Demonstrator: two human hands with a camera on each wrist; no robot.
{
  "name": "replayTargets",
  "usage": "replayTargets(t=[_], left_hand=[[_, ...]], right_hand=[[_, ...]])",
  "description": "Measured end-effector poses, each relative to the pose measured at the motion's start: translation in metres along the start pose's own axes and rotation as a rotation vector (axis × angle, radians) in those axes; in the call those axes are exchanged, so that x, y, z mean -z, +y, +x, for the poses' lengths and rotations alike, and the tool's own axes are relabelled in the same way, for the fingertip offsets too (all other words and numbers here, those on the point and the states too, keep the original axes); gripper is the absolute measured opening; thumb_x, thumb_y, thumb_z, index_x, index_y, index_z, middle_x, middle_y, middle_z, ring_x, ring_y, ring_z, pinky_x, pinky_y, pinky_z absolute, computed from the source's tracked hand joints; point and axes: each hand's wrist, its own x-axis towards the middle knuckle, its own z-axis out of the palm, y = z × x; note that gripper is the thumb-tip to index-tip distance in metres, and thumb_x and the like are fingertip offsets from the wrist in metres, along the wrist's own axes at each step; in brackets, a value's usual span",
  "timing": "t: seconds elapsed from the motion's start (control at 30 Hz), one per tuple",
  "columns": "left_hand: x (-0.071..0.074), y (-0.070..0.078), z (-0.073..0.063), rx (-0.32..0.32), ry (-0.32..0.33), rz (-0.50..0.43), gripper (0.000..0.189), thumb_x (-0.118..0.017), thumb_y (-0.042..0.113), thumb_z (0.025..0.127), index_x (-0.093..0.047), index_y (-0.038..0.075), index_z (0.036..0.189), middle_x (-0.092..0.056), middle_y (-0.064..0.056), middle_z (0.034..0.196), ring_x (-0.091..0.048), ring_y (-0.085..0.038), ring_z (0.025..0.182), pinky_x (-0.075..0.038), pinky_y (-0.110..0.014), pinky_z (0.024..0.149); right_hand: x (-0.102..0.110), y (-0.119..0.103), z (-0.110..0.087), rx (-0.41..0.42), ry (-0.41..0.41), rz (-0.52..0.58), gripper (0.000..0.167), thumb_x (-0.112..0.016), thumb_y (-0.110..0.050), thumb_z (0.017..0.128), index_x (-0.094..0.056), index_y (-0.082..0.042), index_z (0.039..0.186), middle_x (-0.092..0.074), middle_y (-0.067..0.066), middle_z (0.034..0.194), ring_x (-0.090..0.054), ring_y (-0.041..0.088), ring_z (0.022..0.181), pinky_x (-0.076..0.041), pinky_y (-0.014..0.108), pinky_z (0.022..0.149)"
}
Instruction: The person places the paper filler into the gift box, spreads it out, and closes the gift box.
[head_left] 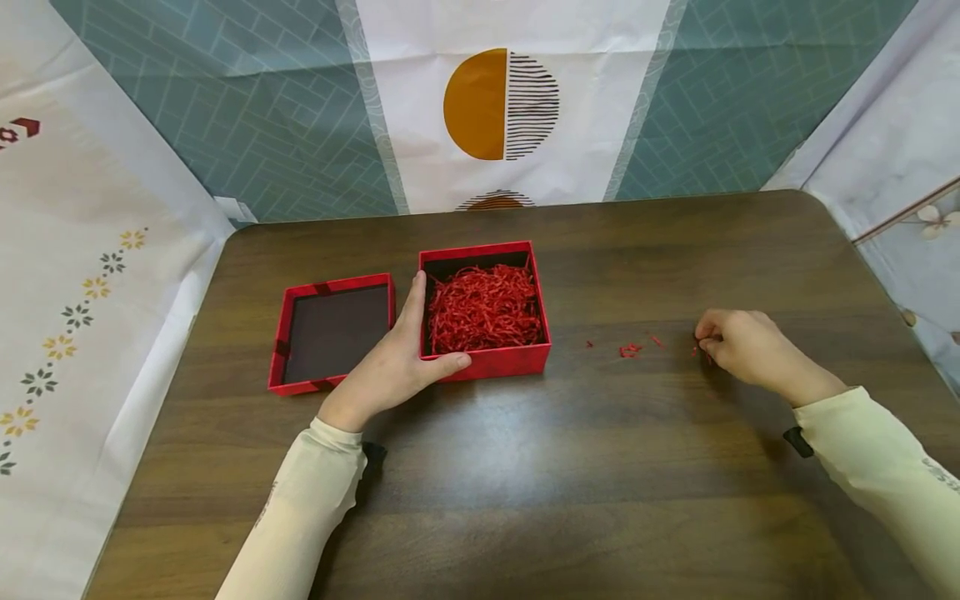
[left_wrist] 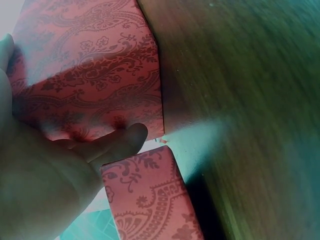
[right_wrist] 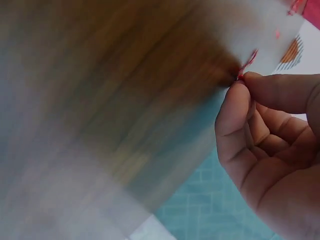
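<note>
A: I'm on the feeds from this end. What's the grip?

B: Thumb and forefinger of my right hand (head_left: 742,346) are pinching a red paper strand (right_wrist: 249,61), low over the wood, well apart from the box (head_left: 502,363) and to its right. I can't tell whether the fingertips touch down.

A: And my left hand (head_left: 393,371)?

B: Nothing clasped: straight fingers run along the box's left wall, thumb stretched across its front. The box sits upright mid-table, packed with red shreds (head_left: 486,308).

A: Anything in the way?

B: I see loose scraps (head_left: 630,351) scattered between the box and the right hand. On the other side, the lid (head_left: 341,333) lies hollow side up just beside the box, my left hand across its near corner.

A: Surface and room?

B: Dark wood-grain table (head_left: 480,517), with glare right in front of the box. Behind it I've got a backdrop (head_left: 247,142) with teal brick panels and an orange half-circle (head_left: 476,104); pale cloth hangs either side.

A: Pose?

B: Both forearms reach in from the bottom corners, in cream sleeves. The right hand points leftward, its other fingers curled under; the left spreads wide round the box's near-left corner.
</note>
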Motion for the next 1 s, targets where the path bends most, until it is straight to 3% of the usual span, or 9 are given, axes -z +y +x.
replayTargets(t=[0.27, 0.5, 0.67, 0.77, 1.0], left_hand=[[0.002, -0.001, -0.002, -0.002, 0.003, -0.001, 0.120, -0.069, 0.066, 0.086, 0.021, 0.033, 0.158, 0.015, 0.010, 0.165, -0.008, -0.027, 0.152, -0.025, -0.054, 0.115], [0.000, -0.001, 0.000, -0.011, -0.004, -0.006, 0.120, -0.068, 0.066, 0.086, 0.020, 0.031, 0.159, 0.015, 0.010, 0.165, -0.006, -0.024, 0.152, -0.024, -0.053, 0.116], [0.000, 0.001, 0.001, -0.012, -0.010, -0.005, 0.120, -0.068, 0.067, 0.086, 0.020, 0.031, 0.159, 0.015, 0.010, 0.165, -0.006, -0.024, 0.152, -0.024, -0.052, 0.116], [0.000, 0.002, 0.000, -0.005, -0.012, -0.009, 0.120, -0.067, 0.068, 0.086, 0.021, 0.032, 0.158, 0.016, 0.010, 0.165, -0.005, -0.024, 0.152, -0.023, -0.052, 0.116], [0.001, 0.001, 0.000, 0.006, -0.013, -0.008, 0.120, -0.068, 0.068, 0.085, 0.022, 0.034, 0.157, 0.016, 0.011, 0.165, -0.007, -0.026, 0.152, -0.025, -0.055, 0.115]], right_hand=[[-0.013, -0.038, 0.019, 0.057, 0.028, -0.004, 0.004, -0.071, 0.005, 0.084, -0.070, 0.002, 0.086, -0.071, 0.010, 0.080, -0.067, 0.033, 0.076, -0.052, 0.054, 0.070], [-0.012, -0.054, 0.032, 0.073, -0.005, 0.074, 0.004, -0.068, 0.003, 0.092, -0.072, 0.002, 0.092, -0.069, 0.005, 0.080, -0.063, 0.024, 0.072, -0.052, 0.048, 0.070], [0.002, -0.044, 0.022, 0.035, -0.007, 0.101, 0.007, -0.066, 0.002, 0.094, -0.070, -0.001, 0.099, -0.070, 0.003, 0.085, -0.062, 0.020, 0.074, -0.051, 0.043, 0.069], [0.007, -0.032, 0.012, 0.020, -0.038, 0.098, 0.004, -0.070, -0.005, 0.095, -0.067, -0.007, 0.095, -0.067, -0.001, 0.079, -0.057, 0.017, 0.068, -0.046, 0.038, 0.064], [0.012, 0.006, -0.017, -0.038, -0.288, 0.109, 0.022, -0.078, -0.022, 0.090, -0.058, -0.016, 0.085, -0.052, -0.007, 0.069, -0.043, 0.013, 0.062, -0.034, 0.031, 0.058]])
